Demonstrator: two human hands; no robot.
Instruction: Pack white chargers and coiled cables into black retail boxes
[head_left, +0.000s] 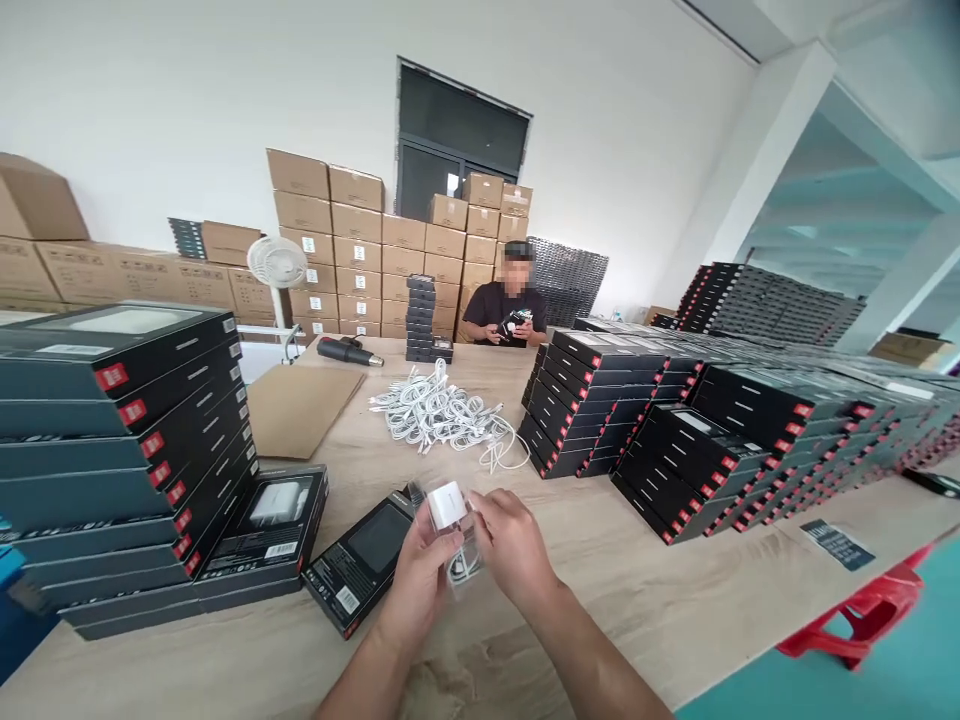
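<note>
Over the near middle of the table, my left hand [429,560] is closed around a clear plastic tray [456,580]. In the tray sit a white charger plug [448,504] and, below it, part of a coiled white cable [463,566]. My right hand [510,535] meets the tray's right side, fingers bent together at its edge; its fingertips are partly hidden. Left of my hands lies a flat black box [360,560] with a dark window and a barcode label. Beyond them is a heap of white cables [442,410].
Black boxes stand in a tall stack [127,470] at left and in long rows [600,400] at right. A cardboard sheet [300,405] and a heat gun [350,351] lie farther back. Across the table a person [510,300] holds a box. A red stool [862,610] is beside the right edge.
</note>
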